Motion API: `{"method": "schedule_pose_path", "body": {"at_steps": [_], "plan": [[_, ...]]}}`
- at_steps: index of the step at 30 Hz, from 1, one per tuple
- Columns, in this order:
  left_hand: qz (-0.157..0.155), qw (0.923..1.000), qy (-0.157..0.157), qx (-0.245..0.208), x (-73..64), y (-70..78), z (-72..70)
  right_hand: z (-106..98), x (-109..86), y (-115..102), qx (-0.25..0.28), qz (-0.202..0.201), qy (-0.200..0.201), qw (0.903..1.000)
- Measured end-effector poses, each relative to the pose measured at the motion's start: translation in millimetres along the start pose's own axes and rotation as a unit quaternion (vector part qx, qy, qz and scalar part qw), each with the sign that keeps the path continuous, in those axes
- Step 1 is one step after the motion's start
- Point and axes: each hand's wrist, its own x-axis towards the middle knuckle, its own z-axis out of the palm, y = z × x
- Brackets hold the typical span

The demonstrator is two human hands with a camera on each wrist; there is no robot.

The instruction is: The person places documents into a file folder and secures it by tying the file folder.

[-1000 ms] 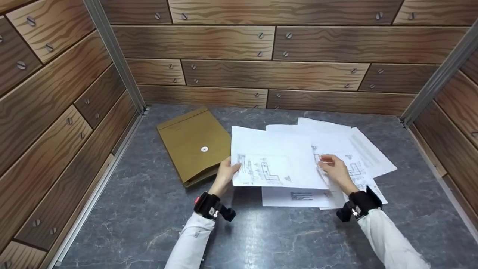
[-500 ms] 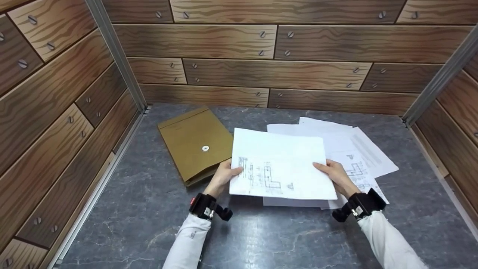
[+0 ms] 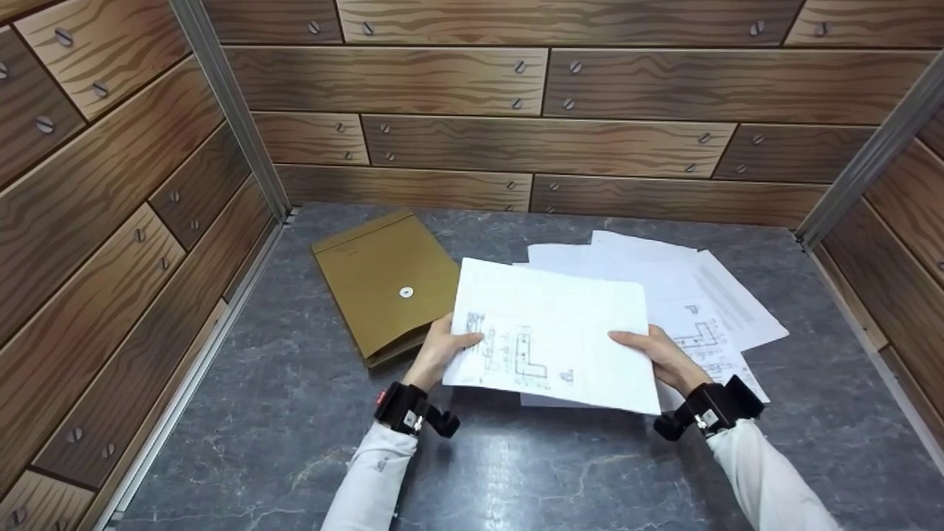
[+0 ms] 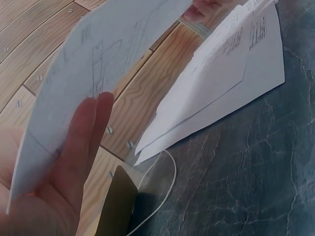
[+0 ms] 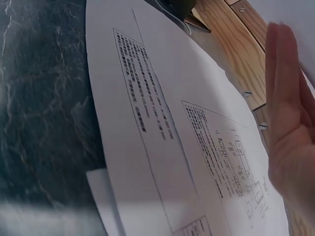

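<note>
A white paper [image 3: 553,317] printed with line drawings is held up in front, over other sheets. My left hand [image 3: 440,350] grips its left edge, thumb on the printed face and fingers behind. On the opposite edge my right hand [image 3: 664,356] pinches it the same way. Seen from the left wrist, the held paper [image 4: 106,54] bows slightly, with fingers of my left hand [image 4: 74,152] against its underside. In the right wrist view my right hand [image 5: 290,132] shows its fingers straight behind the paper's corner.
Several loose printed sheets [image 3: 726,295] lie fanned out behind and right of the held paper. A brown document envelope [image 3: 380,284] with a white button lies at left; its string [image 4: 172,179] curls on the dark marbled tabletop [image 3: 295,442]. Wood-patterned walls [image 3: 442,81] enclose the table.
My right hand has come from over the loose sheets to take the held paper's right edge. The paper has moved lower, toward me, and its right side now tilts down.
</note>
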Motion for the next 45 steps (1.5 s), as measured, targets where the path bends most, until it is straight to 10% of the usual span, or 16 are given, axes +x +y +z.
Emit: {"method": "schedule_pose_path", "body": {"at_steps": [11,21,23,28,30,41,45], "plan": [[-0.018,0.9992,-0.009,0.036,3.9,2.0,0.9,12,-12.1,-13,-0.004,0.002,0.000,1.0000],[0.022,0.9885,0.009,0.149,8.9,28.6,-35.5,-6,-14.2,-11,-0.037,-0.010,0.040,0.9984],[0.063,0.9702,0.032,0.232,13.8,25.1,-45.7,-13,-12.6,-7,-0.041,-0.012,0.053,0.9977],[0.181,0.8750,0.083,0.441,16.3,21.9,-65.0,-14,-14.2,-7,-0.039,-0.002,0.066,0.9970],[0.205,0.8491,0.086,0.479,15.1,20.1,-71.4,-15,-14.1,-6,-0.044,0.003,0.070,0.9966],[0.125,0.7670,0.078,0.624,10.8,10.5,-96.8,-16,-12.7,-5,-0.056,0.001,0.067,0.9962],[0.115,0.7496,0.071,0.648,10.7,9.0,-103.9,-16,-12.8,-5,-0.063,0.005,0.065,0.9959]]}}
